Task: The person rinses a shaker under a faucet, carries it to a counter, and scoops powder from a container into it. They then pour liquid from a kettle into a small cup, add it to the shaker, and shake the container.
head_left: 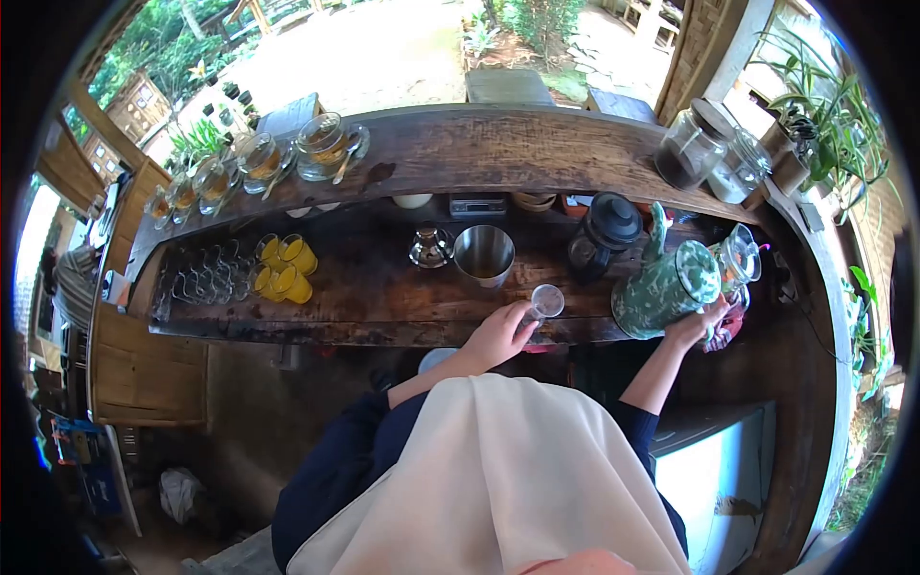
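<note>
My left hand (500, 335) pinches a small clear glass (547, 302) near the front edge of the wooden counter. To the right, my right hand (698, 324) is closed at the side of a green-and-white speckled enamel pot (661, 290), apparently around its handle, which the fingers mostly hide. The pot leans, with its spout (658, 230) pointing away from me. A steel cup (484, 255) stands behind the glass, and a small shiny metal and glass vessel (429, 247) is beside it. Between the steel cup and the pot stands a dark French press (609, 230).
At left on the counter (374, 307) are several yellow-filled glasses (286, 268) and rows of clear glasses (206, 278). Cups on saucers (328, 144) line the raised ledge (460, 144). Lidded jars (692, 149) occupy its right end. A glass pitcher (740, 257) sits beside the pot.
</note>
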The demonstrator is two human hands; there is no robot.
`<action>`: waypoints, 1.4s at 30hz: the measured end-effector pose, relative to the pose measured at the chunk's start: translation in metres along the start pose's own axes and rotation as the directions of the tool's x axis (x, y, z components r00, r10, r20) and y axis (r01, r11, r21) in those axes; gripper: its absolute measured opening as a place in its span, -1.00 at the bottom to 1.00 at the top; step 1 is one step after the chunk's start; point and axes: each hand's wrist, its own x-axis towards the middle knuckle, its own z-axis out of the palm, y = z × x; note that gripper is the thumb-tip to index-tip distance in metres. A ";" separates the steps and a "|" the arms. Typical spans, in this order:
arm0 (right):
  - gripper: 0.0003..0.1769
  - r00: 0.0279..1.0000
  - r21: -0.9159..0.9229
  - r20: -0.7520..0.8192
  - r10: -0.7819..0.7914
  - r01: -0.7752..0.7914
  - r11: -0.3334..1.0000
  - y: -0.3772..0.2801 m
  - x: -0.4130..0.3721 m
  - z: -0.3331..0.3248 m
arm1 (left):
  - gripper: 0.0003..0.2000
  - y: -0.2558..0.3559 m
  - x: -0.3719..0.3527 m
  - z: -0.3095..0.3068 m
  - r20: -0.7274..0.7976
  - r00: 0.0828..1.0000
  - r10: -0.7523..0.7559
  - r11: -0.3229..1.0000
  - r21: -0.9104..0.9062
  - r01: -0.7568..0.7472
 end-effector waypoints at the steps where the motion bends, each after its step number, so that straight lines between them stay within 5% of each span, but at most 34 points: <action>1: -0.36 0.999 0.031 0.024 0.024 -0.025 0.999 0.002 0.003 -0.006 | -0.72 -0.001 0.000 0.002 -0.019 1.000 0.011 1.000 -0.001 -0.011; 7: -0.46 0.981 0.135 0.168 0.101 -0.124 0.983 -0.010 0.008 -0.021 | -0.72 0.004 0.001 -0.001 -0.001 1.000 0.008 1.000 0.007 -0.008; 11: -0.60 0.975 0.000 0.220 0.043 -0.044 0.999 0.003 0.028 -0.034 | -0.72 0.001 -0.001 0.001 -0.014 1.000 0.024 0.999 0.034 -0.023; 15: -0.59 0.922 -0.190 0.385 -0.053 0.135 0.972 0.006 0.042 -0.030 | -0.73 0.002 0.001 -0.001 -0.004 1.000 0.015 0.999 0.030 -0.015; 18: -0.57 0.918 -0.107 0.395 0.032 0.011 0.994 0.003 0.041 -0.023 | -0.73 0.003 0.000 -0.001 -0.001 1.000 0.011 0.999 0.032 -0.011; 27: -0.45 0.833 -0.181 0.552 0.019 0.098 0.979 -0.008 0.039 0.004 | -0.73 0.001 -0.001 0.000 -0.015 1.000 0.011 1.000 0.029 -0.011; 31: -0.38 0.763 -0.241 0.645 -0.039 0.252 0.937 -0.022 0.031 0.018 | -0.73 0.002 -0.001 -0.001 0.010 1.000 -0.005 1.000 0.024 0.005; 42: -0.36 0.654 -0.304 0.755 0.042 0.293 0.906 -0.043 0.009 0.044 | -0.73 0.000 -0.001 0.001 -0.003 1.000 0.010 1.000 0.023 -0.010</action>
